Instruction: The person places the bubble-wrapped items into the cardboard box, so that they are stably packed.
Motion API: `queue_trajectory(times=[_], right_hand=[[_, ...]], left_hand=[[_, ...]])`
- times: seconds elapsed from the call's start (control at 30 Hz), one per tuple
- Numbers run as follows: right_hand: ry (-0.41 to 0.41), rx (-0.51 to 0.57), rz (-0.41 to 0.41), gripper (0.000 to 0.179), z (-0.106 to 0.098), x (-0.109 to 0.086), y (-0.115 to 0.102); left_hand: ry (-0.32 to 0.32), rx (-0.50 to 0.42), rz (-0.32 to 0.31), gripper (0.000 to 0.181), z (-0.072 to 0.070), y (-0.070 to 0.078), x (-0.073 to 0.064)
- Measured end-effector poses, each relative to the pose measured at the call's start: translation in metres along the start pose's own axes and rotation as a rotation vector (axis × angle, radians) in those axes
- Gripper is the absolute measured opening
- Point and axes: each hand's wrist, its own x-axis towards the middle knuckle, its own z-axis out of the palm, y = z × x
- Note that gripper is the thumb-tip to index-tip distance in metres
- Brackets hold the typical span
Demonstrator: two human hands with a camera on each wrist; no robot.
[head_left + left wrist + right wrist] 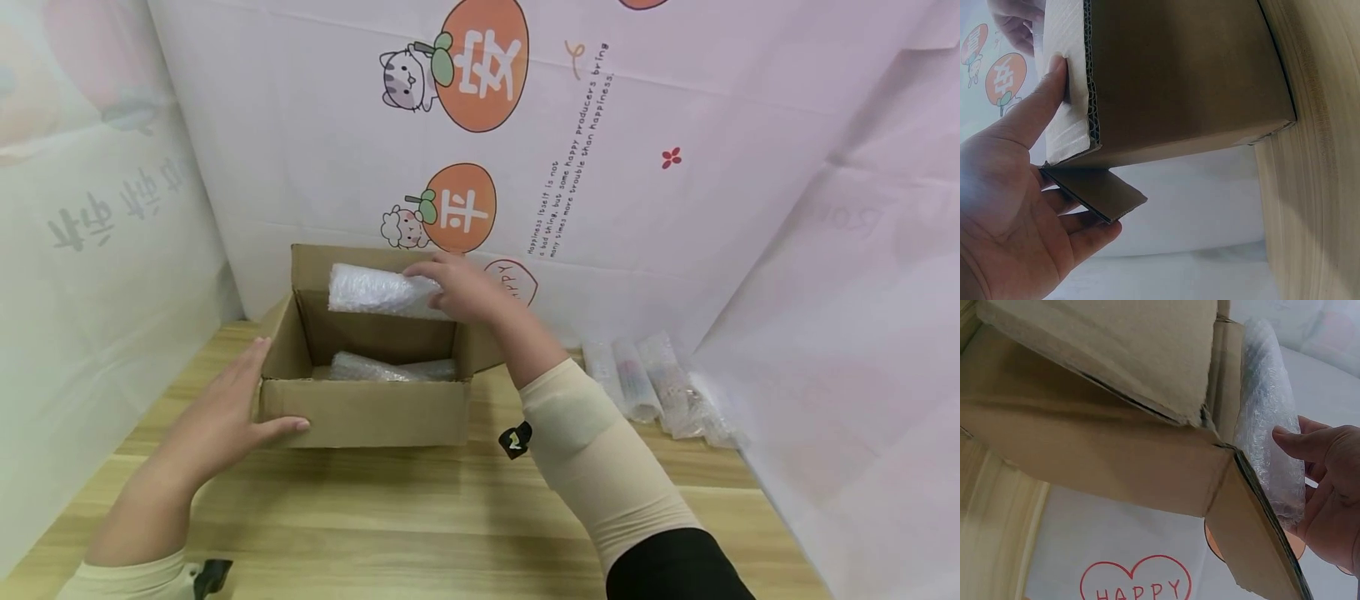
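Note:
My right hand (468,287) grips one end of a bubble-wrapped roll (371,290) over the opening of a cardboard box (367,414). In the right wrist view, the thumb lies along the near side of the clear wrap (1269,419), with the fingers partly hidden behind it. Inside the box, more bubble-wrapped pieces (367,367) lie low on the bottom. At the box's left front corner, my left hand (213,417) holds the cardboard. In the left wrist view, its thumb presses one flap (1069,128) while the fingers reach behind a side flap (1104,190).
Several bubble-wrapped packages (637,379) lie side by side at the right of the wooden table (390,525). Printed white sheets (637,217) wall in the back and both sides, close behind the box. The box's flaps stick outward.

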Motion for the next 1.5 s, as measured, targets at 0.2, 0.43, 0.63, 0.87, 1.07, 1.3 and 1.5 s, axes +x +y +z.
queue_trajectory(times=[0.2, 0.43, 0.63, 0.87, 1.07, 1.3, 1.5], right_hand=[[-0.025, 0.022, -0.011, 0.051, 0.008, 0.004, -0.001], [-0.03, 0.071, 0.05, 0.064, 0.016, 0.003, 0.004], [0.017, 0.147, 0.086, 0.066, 0.019, -0.001, 0.013], [0.068, 0.173, 0.108, 0.065, 0.018, -0.012, 0.026], [0.15, 0.238, 0.137, 0.064, 0.01, -0.024, 0.04], [0.298, 0.219, 0.186, 0.066, 0.002, -0.041, 0.065], [0.356, 0.236, 0.249, 0.069, 0.002, -0.061, 0.092]], left_hand=[[-0.005, -0.011, -0.005, 0.125, -0.001, -0.001, 0.001], [-0.01, -0.011, -0.005, 0.125, -0.001, -0.001, 0.002], [-0.013, -0.022, -0.012, 0.125, -0.001, 0.0, 0.002], [-0.021, -0.024, -0.016, 0.126, 0.0, 0.001, 0.004], [-0.007, -0.019, -0.004, 0.126, 0.002, -0.002, 0.004], [-0.004, -0.015, -0.005, 0.126, 0.002, -0.002, 0.003], [-0.003, -0.018, 0.001, 0.126, 0.003, -0.002, 0.003]])
